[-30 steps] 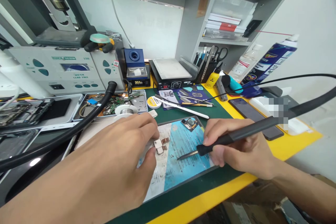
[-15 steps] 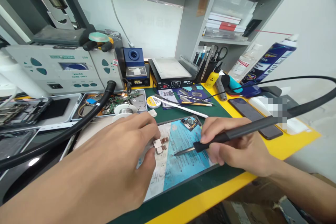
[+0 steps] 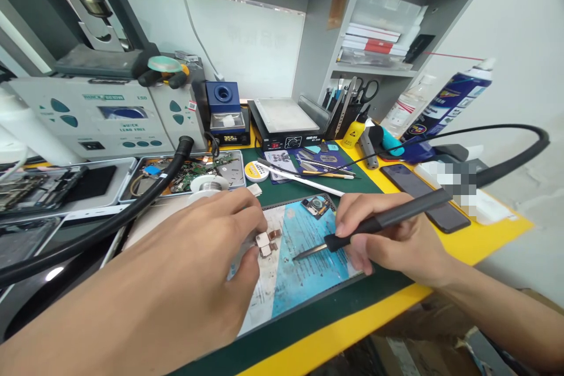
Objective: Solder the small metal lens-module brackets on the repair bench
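My left hand [image 3: 207,247] pinches the left edge of a small phone camera module [image 3: 265,242] between thumb and fingers. Two pale silver squares and brown flex connectors show on the module; its left edge is hidden by the fingers. My right hand [image 3: 392,247] is closed around the black handle of a soldering iron [image 3: 396,211] like a pen. The iron's tip points left, at or just above the blue part of a worn work pad [image 3: 317,282], right of the module. Near the pad's far edge lies a small dark phone part [image 3: 317,205].
A rework station [image 3: 127,111] with a black hose stands at left. Behind are a soldering station [image 3: 229,136] reading 355 and a heating plate [image 3: 286,114]. A solder spool [image 3: 209,185] sits beyond my left hand. Phones [image 3: 396,179] and bottles [image 3: 445,100] are at right.
The soldering iron's handle has tilted and its cable has shifted, while the tip stays near the same spot on the pad. My left hand keeps its pinch on the module. The view shifts slightly.
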Demonstrator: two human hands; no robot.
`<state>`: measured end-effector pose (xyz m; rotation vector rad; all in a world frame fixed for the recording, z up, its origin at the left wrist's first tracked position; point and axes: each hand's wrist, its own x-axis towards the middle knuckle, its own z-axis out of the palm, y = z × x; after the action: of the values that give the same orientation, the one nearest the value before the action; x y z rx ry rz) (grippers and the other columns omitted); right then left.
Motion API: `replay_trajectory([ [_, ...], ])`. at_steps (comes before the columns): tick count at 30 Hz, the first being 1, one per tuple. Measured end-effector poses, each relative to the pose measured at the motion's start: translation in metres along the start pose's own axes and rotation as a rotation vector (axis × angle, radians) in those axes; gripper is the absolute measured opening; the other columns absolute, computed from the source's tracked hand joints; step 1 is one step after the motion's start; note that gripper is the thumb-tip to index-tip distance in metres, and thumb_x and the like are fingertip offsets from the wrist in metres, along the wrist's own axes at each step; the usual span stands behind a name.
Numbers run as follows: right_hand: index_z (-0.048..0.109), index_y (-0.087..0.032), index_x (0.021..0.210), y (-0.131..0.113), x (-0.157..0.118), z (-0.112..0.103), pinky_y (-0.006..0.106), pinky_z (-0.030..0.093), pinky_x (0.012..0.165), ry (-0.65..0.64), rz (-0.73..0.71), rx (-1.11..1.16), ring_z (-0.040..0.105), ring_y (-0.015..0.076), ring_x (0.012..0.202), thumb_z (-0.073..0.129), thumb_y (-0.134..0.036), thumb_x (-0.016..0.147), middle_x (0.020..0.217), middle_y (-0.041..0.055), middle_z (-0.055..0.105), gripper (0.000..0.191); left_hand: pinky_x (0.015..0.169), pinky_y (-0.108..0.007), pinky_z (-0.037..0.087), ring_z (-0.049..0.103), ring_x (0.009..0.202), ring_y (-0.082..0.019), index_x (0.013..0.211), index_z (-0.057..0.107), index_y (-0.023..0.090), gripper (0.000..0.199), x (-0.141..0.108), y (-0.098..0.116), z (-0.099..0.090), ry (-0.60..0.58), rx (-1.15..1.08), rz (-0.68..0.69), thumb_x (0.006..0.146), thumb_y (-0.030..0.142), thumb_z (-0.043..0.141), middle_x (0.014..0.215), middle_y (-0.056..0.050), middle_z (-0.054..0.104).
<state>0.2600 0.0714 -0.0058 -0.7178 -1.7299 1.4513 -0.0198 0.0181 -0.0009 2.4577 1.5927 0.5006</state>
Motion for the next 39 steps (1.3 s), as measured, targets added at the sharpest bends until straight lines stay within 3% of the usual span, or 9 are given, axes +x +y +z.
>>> replay_trajectory([
  [4,0.084,-0.022,0.088,0.0003,0.0006,-0.0016,0.018,0.053,0.043,-0.017,0.024,0.019,0.066,0.0092,0.046,0.064,0.008,0.073,0.077,-0.0024,0.067,0.039,0.079,-0.043,0.055,0.068,0.097,-0.023,0.105,0.068,0.038,0.019,0.0021,0.0009,-0.0013,-0.005,-0.020,0.005,0.098,0.037,0.050,0.114,0.002,0.069],
  [11,0.085,-0.021,0.086,-0.0006,0.0042,0.0021,0.017,0.052,0.040,0.012,-0.007,0.013,0.065,0.0087,0.044,0.064,0.008,0.071,0.075,-0.0023,0.069,0.039,0.083,-0.047,0.055,0.068,0.094,-0.023,0.109,0.068,0.038,0.023,0.0031,0.0015,0.0005,-0.006,-0.003,-0.002,0.098,0.038,0.048,0.114,0.000,0.069],
  [16,0.084,-0.022,0.084,0.0007,0.0028,-0.0020,0.019,0.052,0.041,-0.019,0.038,0.070,0.066,0.0101,0.044,0.063,0.006,0.072,0.074,-0.0024,0.067,0.038,0.081,-0.045,0.056,0.068,0.093,-0.023,0.106,0.069,0.036,0.023,0.0027,0.0009,0.0005,-0.005,-0.001,0.008,0.097,0.037,0.048,0.112,-0.001,0.069],
  [22,0.084,-0.018,0.081,-0.0017,0.0036,0.0031,0.018,0.051,0.038,0.035,0.025,0.005,0.066,0.0102,0.043,0.065,0.007,0.069,0.075,-0.0006,0.069,0.034,0.083,-0.042,0.055,0.067,0.093,-0.023,0.106,0.071,0.033,0.022,0.0021,0.0033,0.0004,-0.004,-0.007,0.019,0.097,0.035,0.050,0.111,-0.002,0.070],
  [26,0.084,-0.018,0.082,0.0014,0.0031,0.0007,0.018,0.051,0.038,0.015,0.032,0.087,0.066,0.0111,0.041,0.065,0.006,0.068,0.072,-0.0016,0.067,0.033,0.087,-0.044,0.055,0.067,0.095,-0.025,0.106,0.070,0.031,0.023,0.0033,0.0030,-0.0019,-0.026,-0.016,0.011,0.096,0.034,0.050,0.113,-0.004,0.069],
  [32,0.082,-0.017,0.079,0.0004,0.0052,0.0015,0.019,0.051,0.038,0.020,0.053,0.066,0.065,0.0116,0.040,0.065,0.006,0.066,0.070,-0.0008,0.067,0.031,0.096,-0.050,0.053,0.066,0.099,-0.026,0.106,0.069,0.030,0.024,0.0046,-0.0005,-0.0031,-0.028,-0.019,0.019,0.097,0.034,0.048,0.116,-0.005,0.068],
  [39,0.082,-0.017,0.081,0.0004,0.0054,0.0020,0.020,0.051,0.038,0.002,0.039,0.073,0.065,0.0121,0.041,0.066,0.004,0.068,0.069,-0.0004,0.068,0.029,0.090,-0.050,0.055,0.067,0.098,-0.026,0.106,0.069,0.034,0.024,0.0034,0.0016,-0.0033,-0.048,-0.040,0.007,0.097,0.036,0.047,0.114,-0.003,0.068],
])
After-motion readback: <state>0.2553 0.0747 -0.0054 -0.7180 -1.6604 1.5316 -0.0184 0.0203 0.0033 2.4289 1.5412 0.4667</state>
